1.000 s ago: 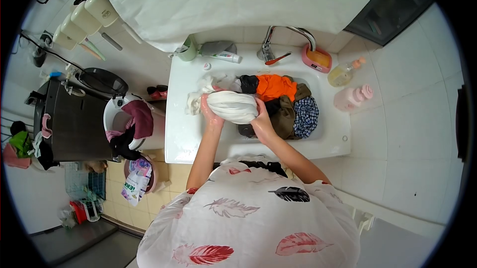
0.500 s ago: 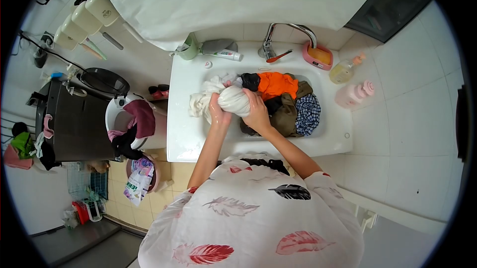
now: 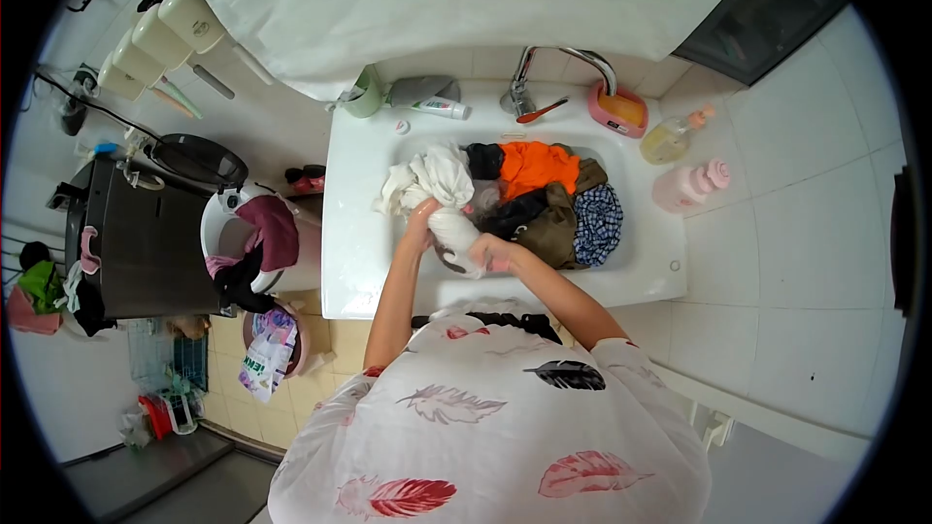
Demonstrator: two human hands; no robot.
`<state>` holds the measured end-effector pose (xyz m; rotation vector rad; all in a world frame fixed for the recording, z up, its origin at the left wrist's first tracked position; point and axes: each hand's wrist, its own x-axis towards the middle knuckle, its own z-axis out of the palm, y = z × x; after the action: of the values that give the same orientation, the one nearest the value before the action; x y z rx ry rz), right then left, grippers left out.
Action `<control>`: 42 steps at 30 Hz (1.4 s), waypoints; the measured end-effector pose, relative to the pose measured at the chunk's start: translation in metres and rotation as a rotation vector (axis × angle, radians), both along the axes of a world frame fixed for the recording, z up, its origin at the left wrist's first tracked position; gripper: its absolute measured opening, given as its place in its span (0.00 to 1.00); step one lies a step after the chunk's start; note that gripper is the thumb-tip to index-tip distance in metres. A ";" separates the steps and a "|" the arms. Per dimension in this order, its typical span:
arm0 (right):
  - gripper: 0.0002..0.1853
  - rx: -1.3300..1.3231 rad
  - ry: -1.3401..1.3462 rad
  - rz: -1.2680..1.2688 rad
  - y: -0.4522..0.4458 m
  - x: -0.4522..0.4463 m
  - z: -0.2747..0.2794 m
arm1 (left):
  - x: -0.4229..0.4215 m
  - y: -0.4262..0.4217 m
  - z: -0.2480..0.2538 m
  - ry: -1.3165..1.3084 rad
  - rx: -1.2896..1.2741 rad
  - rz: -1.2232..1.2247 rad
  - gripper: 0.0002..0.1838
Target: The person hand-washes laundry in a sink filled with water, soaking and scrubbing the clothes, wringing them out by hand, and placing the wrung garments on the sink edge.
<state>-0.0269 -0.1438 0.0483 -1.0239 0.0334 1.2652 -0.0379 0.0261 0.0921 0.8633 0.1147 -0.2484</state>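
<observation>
A wet white cloth (image 3: 439, 174) lies bunched over the left side of the sink (image 3: 649, 271), and part of it is twisted between my hands. My left hand (image 3: 420, 223) is wrapped round it on the left. On the right, my right hand (image 3: 493, 253) is closed on the lower end of the twist, near the front wall of the basin. Beside the cloth are an orange garment (image 3: 539, 168), an olive garment (image 3: 551, 233), a black garment (image 3: 517, 214) and a blue-and-white checked garment (image 3: 598, 223).
Behind the basin stand a chrome faucet (image 3: 519, 97), a toothpaste tube (image 3: 447, 108), a green cup (image 3: 365, 97) and a pink soap dish (image 3: 619, 114). Pump bottle (image 3: 670, 140) and pink bottle (image 3: 691, 186) stand right. A bucket with clothes (image 3: 221, 233) is left.
My hands have moved down toward the front of the basin with the twisted part. The cloth's loose part now lies heaped behind them, and more of the dark clothes shows.
</observation>
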 end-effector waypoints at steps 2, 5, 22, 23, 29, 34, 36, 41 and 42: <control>0.07 0.020 0.246 0.032 0.003 -0.002 0.001 | -0.003 0.003 -0.004 -0.109 -0.077 -0.099 0.24; 0.07 0.069 0.216 0.123 -0.004 0.000 0.022 | -0.007 -0.001 -0.002 0.060 -0.071 -0.015 0.23; 0.55 -0.944 -1.959 -0.022 0.008 -0.045 0.069 | 0.031 -0.033 0.000 0.411 0.032 0.816 0.17; 0.53 -0.997 -1.935 -0.187 0.015 -0.038 0.057 | 0.032 -0.039 0.004 0.405 -0.011 0.811 0.18; 0.43 -0.538 -1.406 -0.565 0.013 -0.005 0.064 | 0.026 -0.062 0.051 0.357 -0.023 0.786 0.17; 0.28 -0.396 -1.239 -0.445 0.010 0.005 0.061 | 0.015 -0.057 0.073 0.224 0.165 0.607 0.15; 0.26 -0.182 -0.786 -0.307 0.007 0.005 0.062 | 0.017 -0.047 0.070 0.205 0.201 0.567 0.14; 0.26 -0.077 -0.467 -0.187 0.000 0.008 0.067 | 0.016 -0.028 0.051 0.060 0.042 0.285 0.16; 0.26 -0.021 -0.372 -0.151 -0.002 0.010 0.066 | 0.014 -0.027 0.049 0.039 0.015 0.248 0.16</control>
<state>-0.0173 -0.1456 0.1147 -1.2376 -0.1598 0.9252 -0.0236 -0.0005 0.1406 0.8500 0.2583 -0.0327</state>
